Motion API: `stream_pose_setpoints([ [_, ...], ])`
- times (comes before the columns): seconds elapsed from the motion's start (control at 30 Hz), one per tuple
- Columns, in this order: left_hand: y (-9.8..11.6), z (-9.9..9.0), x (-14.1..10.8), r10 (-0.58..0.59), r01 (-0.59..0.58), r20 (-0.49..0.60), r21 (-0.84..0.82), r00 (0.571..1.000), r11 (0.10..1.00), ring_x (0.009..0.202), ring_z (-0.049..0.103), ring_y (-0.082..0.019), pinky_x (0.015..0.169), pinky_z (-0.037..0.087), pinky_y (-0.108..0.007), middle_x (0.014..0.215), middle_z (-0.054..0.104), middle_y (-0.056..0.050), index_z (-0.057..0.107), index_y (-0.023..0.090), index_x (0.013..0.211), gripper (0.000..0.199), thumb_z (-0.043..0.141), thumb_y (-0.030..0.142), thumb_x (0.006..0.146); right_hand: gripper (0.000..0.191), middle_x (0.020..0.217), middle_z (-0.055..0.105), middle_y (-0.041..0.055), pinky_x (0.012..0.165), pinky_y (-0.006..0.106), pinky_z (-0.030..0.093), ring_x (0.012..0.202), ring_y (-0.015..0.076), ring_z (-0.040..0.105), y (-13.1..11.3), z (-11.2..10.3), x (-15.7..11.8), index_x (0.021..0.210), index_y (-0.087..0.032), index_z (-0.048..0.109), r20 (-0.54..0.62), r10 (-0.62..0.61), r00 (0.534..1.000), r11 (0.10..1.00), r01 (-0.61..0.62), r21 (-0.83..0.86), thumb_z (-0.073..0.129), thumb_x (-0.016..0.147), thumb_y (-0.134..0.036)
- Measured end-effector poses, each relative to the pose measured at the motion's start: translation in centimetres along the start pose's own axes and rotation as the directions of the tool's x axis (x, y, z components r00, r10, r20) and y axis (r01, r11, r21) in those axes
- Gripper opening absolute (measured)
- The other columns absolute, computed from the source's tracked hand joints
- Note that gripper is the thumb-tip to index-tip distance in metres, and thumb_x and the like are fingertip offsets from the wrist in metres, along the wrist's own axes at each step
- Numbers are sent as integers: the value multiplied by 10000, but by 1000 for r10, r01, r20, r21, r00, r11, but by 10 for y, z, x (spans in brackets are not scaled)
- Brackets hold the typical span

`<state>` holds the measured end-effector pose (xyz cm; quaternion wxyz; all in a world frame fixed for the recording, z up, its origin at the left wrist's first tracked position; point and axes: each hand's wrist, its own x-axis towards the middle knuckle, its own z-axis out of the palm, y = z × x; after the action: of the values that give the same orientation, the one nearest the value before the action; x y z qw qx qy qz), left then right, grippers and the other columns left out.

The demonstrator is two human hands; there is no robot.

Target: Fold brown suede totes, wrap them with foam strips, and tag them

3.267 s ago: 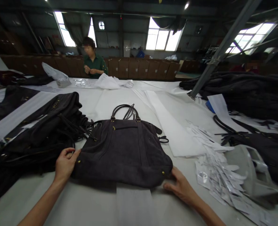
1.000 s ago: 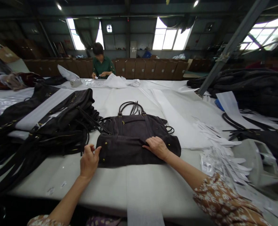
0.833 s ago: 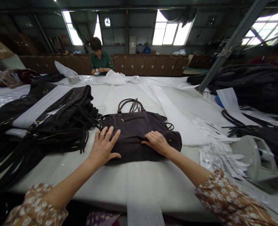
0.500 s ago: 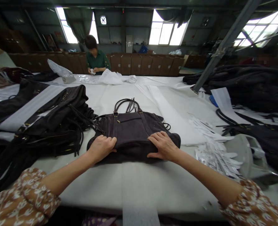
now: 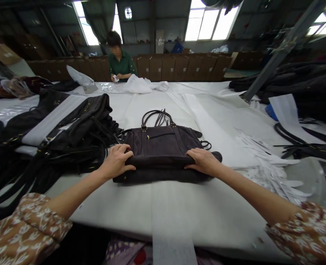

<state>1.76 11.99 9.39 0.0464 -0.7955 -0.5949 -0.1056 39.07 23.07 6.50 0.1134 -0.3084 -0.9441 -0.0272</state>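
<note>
A dark handbag lies on its side on the white-covered table, its two looped handles pointing away from me and a zip across its upper face. My left hand grips the left end of the bag's bottom edge, thumb below and fingers over the top. Toward the right end, my right hand pinches the same edge in the same way. A strip of white sheet runs out from beneath the bag and over the table's front edge.
At left rises a pile of dark bags with white wrapping. White tags and a grey tape dispenser lie at right, near more dark bags. A metal post slants upward. Across the table is a person in green.
Both hands stay on the bag's bottom edge. The left hand has shifted outward to the bag's left end, and more of the bag's underside shows. The camera view has tilted down.
</note>
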Motion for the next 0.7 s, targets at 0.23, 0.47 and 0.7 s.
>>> stream_pose_setpoints([
  [0.23, 29, 52, -56, -680, 544, -130, -500, 722, 674, 1211, 482, -332, 947, 449, -486, 1346, 436, -178, 203, 207, 1420, 1066, 778, 514, 576, 372, 828, 633, 52, 675, 315, 391, 772, 221, 557, -1, -1, -2, 940, -213, 601, 21, -6, 1000, 998, 4, 57, 690, 755, -524],
  [0.47, 33, 51, -66, -773, 566, -36, -659, 634, 495, 788, 651, -251, 704, 521, -346, 837, 694, -39, 605, 201, 951, 462, 704, 534, 646, 304, 825, 611, 50, 678, 303, 390, 773, 204, 529, -6, -19, -1, 875, -199, 598, 47, -47, 998, 998, 46, 33, 647, 808, -492],
  [0.7, -17, 38, -103, -562, 540, 99, -451, 821, 710, 916, 631, -310, 803, 530, -482, 1128, 620, -115, 394, 197, 1322, 845, 625, 653, 650, 429, 914, 634, 105, 736, 351, 388, 846, 233, 540, -34, -11, -30, 1063, -157, 611, -23, -67, 998, 998, 67, 7, 594, 837, -521],
])
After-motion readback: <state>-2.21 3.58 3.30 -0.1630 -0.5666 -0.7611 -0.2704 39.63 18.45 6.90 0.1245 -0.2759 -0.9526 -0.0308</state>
